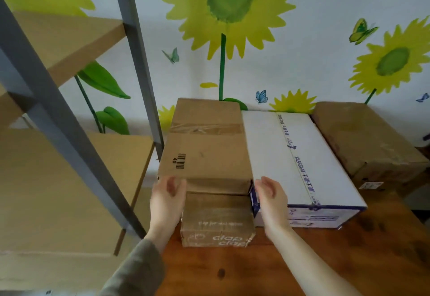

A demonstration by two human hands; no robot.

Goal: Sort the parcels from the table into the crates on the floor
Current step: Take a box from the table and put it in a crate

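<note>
The painted wall (302, 39) fills the back, matte white with big yellow-green sunflowers and small butterflies. On my left stands a rack (35, 81) with smooth grey metal posts and flat tan boards, its top and left side cut off by the frame.

The parcels sit on a table (349, 260) of glossy reddish wood with dark knots. The widest is a flat white parcel (279, 156), smooth card with a strip of blue printed tape along its top and blue print on its near face; the lettering is too blurred to read. Behind it to the right is a dull brown carton (363, 137), scuffed, with a small white label low on its side.

Left of the white parcel, and touching it, a barcode carton (209, 151) of plain corrugated card, sealed with clear tape, lies on top of a small brown parcel (216, 221). That parcel is wrinkled and tape-wrapped, with white "clap" lettering, and its back half is hidden under the carton.

My left hand (167, 200) reaches out of a grey-green sleeve (135, 270) to the carton's near left corner, fingers loosely spread and motion-blurred; I cannot tell if they touch it. My right hand (271, 199), on a bare forearm, faces it at the near right corner, palm inward, fingers relaxed and holding nothing.
</note>
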